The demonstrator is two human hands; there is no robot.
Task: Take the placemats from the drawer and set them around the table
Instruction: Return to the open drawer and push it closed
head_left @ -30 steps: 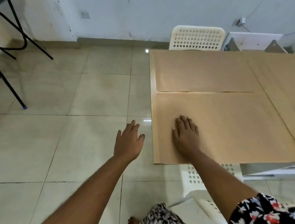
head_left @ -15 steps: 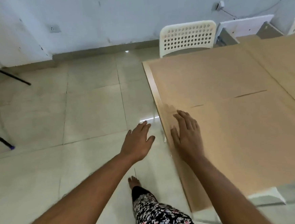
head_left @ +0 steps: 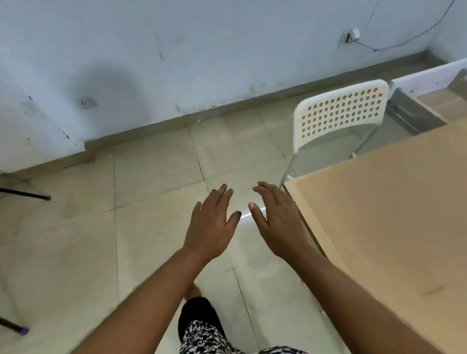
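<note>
A tan placemat (head_left: 403, 219) lies flat on the table (head_left: 311, 218) at the right, covering its near corner. My right hand (head_left: 279, 220) hovers just left of the table's left edge, fingers spread, holding nothing. My left hand (head_left: 212, 223) floats beside it over the floor, also open and empty. Both palms face down. The drawer (head_left: 426, 89) stands pulled out at the far right, its white front facing the wall.
A white perforated chair (head_left: 339, 112) stands at the table's far end. Black stand legs (head_left: 13, 192) reach in from the left over the tiled floor. My leg in patterned cloth (head_left: 203, 344) is below. A wall runs along the back.
My right hand has come off the placemat and now hovers left of the table edge. The view has swung left toward the floor and wall.
</note>
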